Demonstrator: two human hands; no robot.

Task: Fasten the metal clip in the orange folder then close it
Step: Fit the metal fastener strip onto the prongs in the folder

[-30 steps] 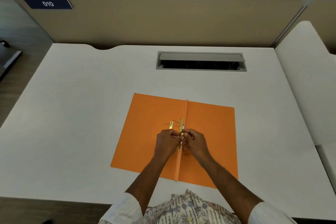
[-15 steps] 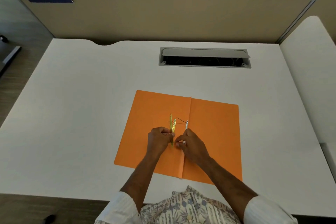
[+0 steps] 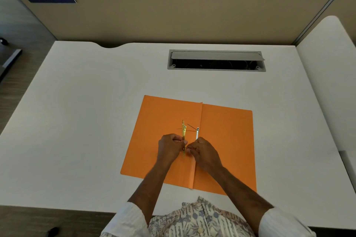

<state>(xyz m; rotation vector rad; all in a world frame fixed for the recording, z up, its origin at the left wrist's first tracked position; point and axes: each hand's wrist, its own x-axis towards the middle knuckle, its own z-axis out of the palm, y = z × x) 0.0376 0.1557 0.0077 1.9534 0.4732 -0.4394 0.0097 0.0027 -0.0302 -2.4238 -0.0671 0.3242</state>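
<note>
— What's changing?
— The left hand is now gripping the gold clip bar, shifted off the crease toward nine o'clock; the right hand is pinching a silver prong.
— So not fastened?
— Seemingly not. The orange folder is lying open mid-worktop, with free room toward three and nine o'clock.

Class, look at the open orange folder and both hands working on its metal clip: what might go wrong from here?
1. The gold metal clip has thin prongs standing up; the left hand or right hand might get pricked.
2. The orange folder lies loose on the desk, so it may slide.
</note>
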